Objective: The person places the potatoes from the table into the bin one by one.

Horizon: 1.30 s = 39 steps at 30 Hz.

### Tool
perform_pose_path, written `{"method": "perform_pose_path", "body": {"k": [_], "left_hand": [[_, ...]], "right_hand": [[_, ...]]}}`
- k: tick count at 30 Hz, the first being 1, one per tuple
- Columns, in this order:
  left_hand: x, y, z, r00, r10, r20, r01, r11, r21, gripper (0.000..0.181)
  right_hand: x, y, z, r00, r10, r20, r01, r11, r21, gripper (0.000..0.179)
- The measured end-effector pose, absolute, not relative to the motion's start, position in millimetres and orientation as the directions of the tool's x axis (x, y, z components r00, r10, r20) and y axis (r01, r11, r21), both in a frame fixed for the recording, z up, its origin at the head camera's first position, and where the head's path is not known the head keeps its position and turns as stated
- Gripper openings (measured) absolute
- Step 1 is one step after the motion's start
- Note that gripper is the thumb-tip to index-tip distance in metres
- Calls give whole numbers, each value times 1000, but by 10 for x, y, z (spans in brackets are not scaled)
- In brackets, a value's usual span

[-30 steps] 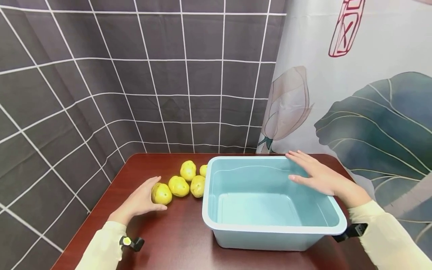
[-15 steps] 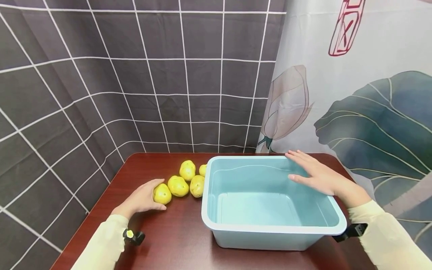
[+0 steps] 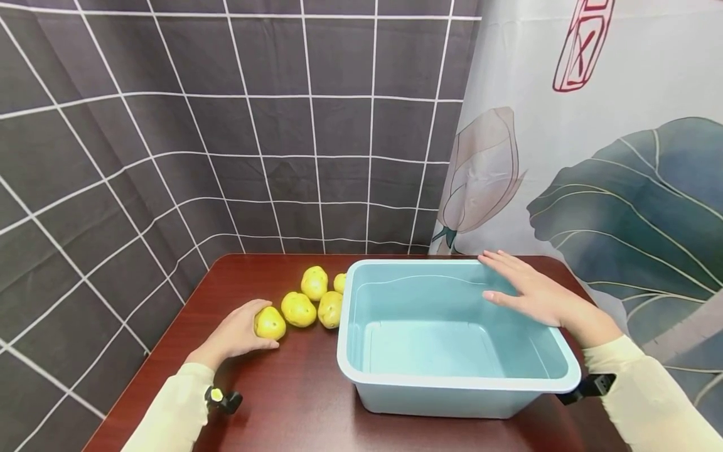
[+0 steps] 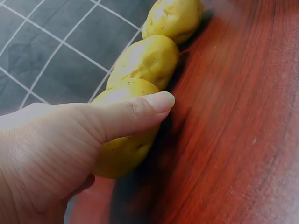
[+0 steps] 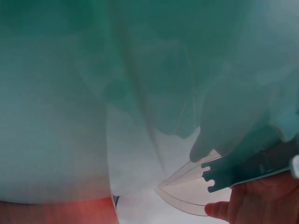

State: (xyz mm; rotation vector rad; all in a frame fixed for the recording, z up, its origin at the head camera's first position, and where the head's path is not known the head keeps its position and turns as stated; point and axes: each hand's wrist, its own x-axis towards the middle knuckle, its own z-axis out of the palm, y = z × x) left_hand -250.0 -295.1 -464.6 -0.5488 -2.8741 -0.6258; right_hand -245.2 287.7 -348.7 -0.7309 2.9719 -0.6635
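Observation:
My left hand [image 3: 236, 331] holds the nearest yellow potato [image 3: 270, 324] on the table, thumb on the near side and fingers behind it. In the left wrist view the thumb lies across that potato [image 4: 124, 151], and two more potatoes stretch away beyond it in a row. My right hand [image 3: 525, 290] rests over the right rim of a light blue plastic tub [image 3: 452, 380], its fingers stretched toward the back corner. From the right wrist, part of that hand [image 5: 261, 203] shows low at the right, beside the teal underside of the rim.
Behind the held one lie several other potatoes [image 3: 298, 310], close to the tub's left side; one is partly hidden by the rim. The dark red wooden table [image 3: 294, 395] ends at a grey checked curtain [image 3: 339, 125] and a white floral curtain [image 3: 519, 75].
My left hand has shifted slightly and its fingers have closed in on the nearest potato. The right hand and the tub stay where they were.

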Motion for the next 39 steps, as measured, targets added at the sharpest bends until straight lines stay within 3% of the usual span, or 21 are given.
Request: {"method": "perform_pose_path", "body": {"k": [16,25,39], "left_hand": [[-2348,-2972,-4619,-913,253,319,367,851,375,86],[-2306,-2753,-4278,-883,307,355,433,825,364,83],[-2245,-2412,-3647,-786,466,405,585,774,244,88]], "right_hand": [[-2449,2847,-3465,-885,-456,98,-454,795,-402,79],[-2436,2861,-3455,-889,-448,97,-445,794,-414,75],[-2430,2869,-3482,-891,-444,96,-442,799,-408,74]]}}
